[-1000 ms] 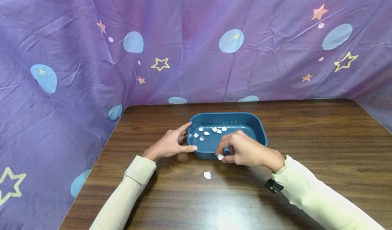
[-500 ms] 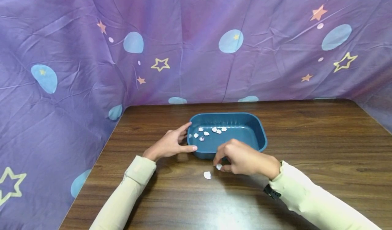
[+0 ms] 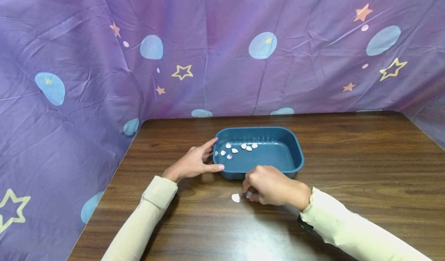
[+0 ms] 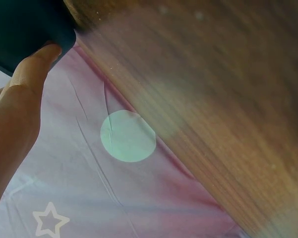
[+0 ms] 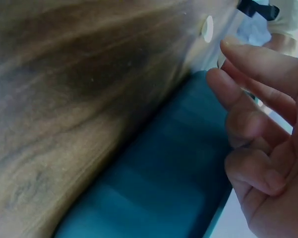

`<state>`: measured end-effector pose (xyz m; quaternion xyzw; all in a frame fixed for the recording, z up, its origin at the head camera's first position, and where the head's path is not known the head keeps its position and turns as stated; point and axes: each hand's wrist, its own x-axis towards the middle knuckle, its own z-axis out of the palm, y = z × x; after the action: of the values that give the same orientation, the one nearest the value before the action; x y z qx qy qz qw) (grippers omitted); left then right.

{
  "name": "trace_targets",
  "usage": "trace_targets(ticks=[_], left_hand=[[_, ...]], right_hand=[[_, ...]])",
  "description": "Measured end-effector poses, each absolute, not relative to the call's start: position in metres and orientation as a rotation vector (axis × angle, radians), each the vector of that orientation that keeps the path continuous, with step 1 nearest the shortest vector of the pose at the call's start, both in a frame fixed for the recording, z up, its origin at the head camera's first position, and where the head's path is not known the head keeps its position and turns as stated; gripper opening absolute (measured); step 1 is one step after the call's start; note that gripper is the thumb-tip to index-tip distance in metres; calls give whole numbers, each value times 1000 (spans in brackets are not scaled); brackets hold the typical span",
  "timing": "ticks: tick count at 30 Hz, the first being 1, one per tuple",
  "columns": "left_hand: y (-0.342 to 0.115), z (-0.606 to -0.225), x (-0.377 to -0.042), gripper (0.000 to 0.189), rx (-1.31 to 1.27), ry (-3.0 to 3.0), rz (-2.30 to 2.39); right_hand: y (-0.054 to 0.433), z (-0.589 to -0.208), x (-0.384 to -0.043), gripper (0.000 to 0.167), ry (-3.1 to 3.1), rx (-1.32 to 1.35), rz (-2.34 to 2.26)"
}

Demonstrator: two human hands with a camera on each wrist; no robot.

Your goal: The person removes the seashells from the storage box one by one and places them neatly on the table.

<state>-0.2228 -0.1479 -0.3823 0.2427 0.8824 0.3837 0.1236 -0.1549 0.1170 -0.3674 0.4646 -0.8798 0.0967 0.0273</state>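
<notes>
The left hand rests with spread fingers against the blue tub; the right hand pinches a white piece (a loose piece lies on the desk just left of its fingertips).

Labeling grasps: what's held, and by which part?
Right hand pinches a white piece, gripped part mostly hidden; left hand touches the left end of the tub.

One table, one blue tub, nine pale pieces (seven inside tub).
</notes>
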Motion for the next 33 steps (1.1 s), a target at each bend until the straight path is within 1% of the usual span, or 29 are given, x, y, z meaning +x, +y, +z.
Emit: trace_targets(ticks=[33], left_hand=[[-147, -384, -224, 101, 691, 2563, 1130]], right_hand=[[114, -384, -154, 22, -2708, 1448, 201]])
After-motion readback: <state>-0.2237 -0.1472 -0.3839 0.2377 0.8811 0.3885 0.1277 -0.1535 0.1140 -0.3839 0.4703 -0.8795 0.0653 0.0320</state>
